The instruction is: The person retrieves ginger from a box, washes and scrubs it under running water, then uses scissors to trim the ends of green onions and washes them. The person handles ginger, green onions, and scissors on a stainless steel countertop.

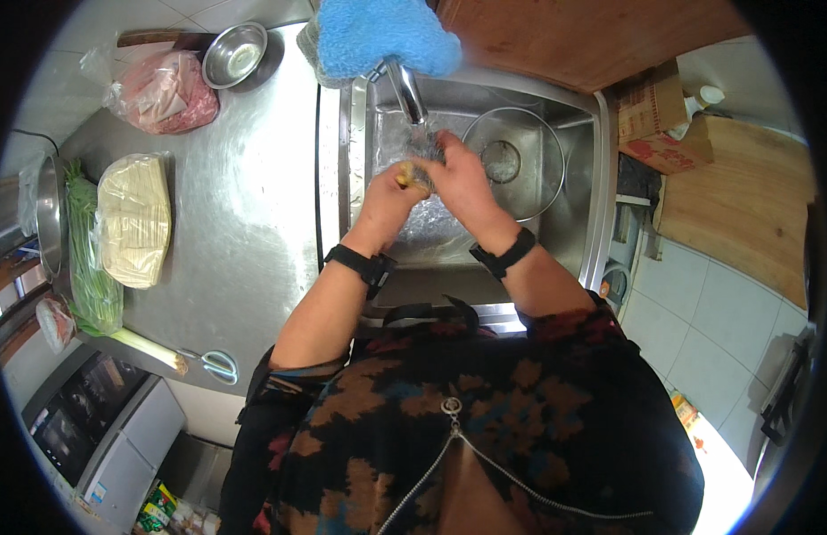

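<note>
Over the stainless steel sink [447, 241], my left hand [391, 204] holds a small yellowish, knobbly piece, perhaps ginger root [413, 176]. My right hand [457, 175] is against the same piece, with a greyish metal scourer [428, 148] partly hidden at its fingers. Both hands are just below the chrome faucet [407, 90], from which water runs onto them. A round wire-rimmed strainer or bowl [562, 164] sits in the sink to the right, around the drain. A black band is on each wrist.
Left of the sink, the steel counter [253, 281] holds bagged minced meat [166, 93], a metal bowl [235, 56], wrapped pale sheets [136, 221], bagged green onions [96, 267] and scissors [219, 367]. A blue cloth [387, 37] hangs over the faucet. A cardboard box [654, 120] stands right of the sink.
</note>
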Tool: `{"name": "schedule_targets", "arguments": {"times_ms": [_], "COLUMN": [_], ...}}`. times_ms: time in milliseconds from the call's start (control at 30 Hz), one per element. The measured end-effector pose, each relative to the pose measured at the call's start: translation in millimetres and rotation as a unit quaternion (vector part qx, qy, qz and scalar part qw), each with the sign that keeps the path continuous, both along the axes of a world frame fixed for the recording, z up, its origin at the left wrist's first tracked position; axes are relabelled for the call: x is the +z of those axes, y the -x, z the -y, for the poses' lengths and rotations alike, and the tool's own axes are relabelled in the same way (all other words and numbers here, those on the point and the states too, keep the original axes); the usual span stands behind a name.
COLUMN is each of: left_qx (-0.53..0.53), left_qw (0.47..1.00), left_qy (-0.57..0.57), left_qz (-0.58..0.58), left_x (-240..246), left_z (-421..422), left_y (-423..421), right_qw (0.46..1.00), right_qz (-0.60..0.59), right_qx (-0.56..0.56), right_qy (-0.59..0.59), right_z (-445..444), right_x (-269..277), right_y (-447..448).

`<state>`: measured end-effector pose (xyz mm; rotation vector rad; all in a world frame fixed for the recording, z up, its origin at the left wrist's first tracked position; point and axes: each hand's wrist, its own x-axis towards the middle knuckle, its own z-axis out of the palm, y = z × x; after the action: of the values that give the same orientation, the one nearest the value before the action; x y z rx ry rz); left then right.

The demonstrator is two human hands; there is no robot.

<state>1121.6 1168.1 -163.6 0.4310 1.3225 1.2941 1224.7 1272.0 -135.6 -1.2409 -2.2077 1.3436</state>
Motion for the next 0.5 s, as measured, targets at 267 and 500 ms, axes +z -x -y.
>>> {"name": "schedule_targets", "arguments": {"times_ms": [267,500], "left_qx": [0.023,-0.034], "left_qw": [0.994,0.999], "left_qy": [-0.007,0.008], "left_qz": [0.11,-0.007], "left_x": [9,4], "left_z": [3,6], "left_y": [4,-4], "right_qw": [0.885,0.995], "right_qz": [-0.215,0.078], "right_qx": [-0.108,-0.067], "right_qy": [0.398,0.002], "right_z": [-14,0], "right_x": [7,0], "right_y": [1,11]}}
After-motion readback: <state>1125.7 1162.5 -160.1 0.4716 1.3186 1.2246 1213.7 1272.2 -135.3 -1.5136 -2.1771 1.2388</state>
